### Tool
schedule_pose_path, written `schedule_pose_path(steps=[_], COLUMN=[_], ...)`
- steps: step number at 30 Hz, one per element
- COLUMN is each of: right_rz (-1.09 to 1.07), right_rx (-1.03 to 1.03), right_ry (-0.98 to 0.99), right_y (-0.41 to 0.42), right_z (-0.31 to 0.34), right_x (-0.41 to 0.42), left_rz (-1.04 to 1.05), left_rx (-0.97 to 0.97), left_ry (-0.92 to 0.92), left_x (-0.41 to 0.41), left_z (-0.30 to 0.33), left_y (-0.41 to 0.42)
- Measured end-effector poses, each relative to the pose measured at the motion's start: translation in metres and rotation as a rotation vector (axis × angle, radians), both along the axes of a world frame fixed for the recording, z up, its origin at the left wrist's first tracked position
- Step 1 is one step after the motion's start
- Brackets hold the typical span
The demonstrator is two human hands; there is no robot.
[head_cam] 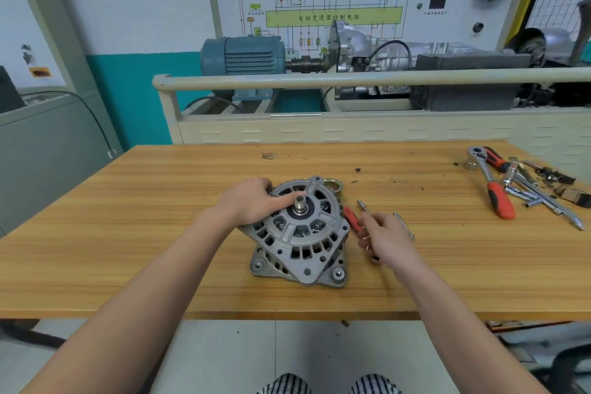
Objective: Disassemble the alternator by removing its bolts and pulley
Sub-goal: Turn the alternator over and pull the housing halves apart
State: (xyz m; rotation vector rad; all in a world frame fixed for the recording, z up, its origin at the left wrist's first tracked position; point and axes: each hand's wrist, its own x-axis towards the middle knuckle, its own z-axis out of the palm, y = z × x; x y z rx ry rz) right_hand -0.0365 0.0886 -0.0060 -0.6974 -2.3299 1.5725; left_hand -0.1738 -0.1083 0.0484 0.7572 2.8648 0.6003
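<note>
**Alternator on bench, pulley off**

Fingers (281, 198) of the left hand (252, 201) lie spread, nearly straight, across the front housing of the alternator (300, 233), thumb tip beside the bare shaft (300, 205). Right hand (387, 240) is curled round a slim tool (364, 206) with a metal shank and a red grip — what kind I cannot tell.

One alternator, mid-table (128, 233), tilted, shaft end up. One pulley (334, 185) lies just behind it, touching or nearly so. One thin metal rod (404, 225) just right of the right hand.

Far right: one red-handled ratchet (492, 182), plus a heap of loose sockets and bars (537, 185) — count unclear.
</note>
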Motion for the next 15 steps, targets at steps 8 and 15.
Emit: schedule_pose_path(steps=[8,15], right_rz=[0.067,-0.074], right_rx=[0.067,-0.224], right_ry=[-0.061,0.029], right_y=[-0.017,-0.026], right_z=[-0.016,-0.006], right_x=[-0.025,-0.034], left_rz=[-0.017,-0.136], left_rx=[-0.084,-0.258], left_ry=[0.337,0.209], left_x=[0.059,0.077], left_z=[0.011,0.006], left_y=[0.037,0.052])
